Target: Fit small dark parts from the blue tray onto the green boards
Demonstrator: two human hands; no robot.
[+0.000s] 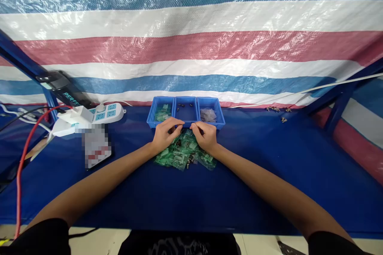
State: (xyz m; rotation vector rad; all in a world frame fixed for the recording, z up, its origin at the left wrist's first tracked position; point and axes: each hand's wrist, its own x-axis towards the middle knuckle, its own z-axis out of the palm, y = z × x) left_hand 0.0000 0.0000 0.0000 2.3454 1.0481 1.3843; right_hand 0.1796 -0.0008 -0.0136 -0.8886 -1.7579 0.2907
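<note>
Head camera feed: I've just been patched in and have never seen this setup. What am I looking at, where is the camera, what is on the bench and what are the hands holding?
There is no machine here: a person works with two bare hands. The single camera sits on their head, looking forward and down, so both arms reach in from the bottom. The left hand and right hand meet over a pile of small green packets on a blue table. What the fingertips pinch is too small to tell. Behind them stands a blue tray with three compartments: green packets on the left, a few dark small parts in the middle, clear bags on the right. A white power strip lies to the left. A striped tarp hangs behind.
</note>
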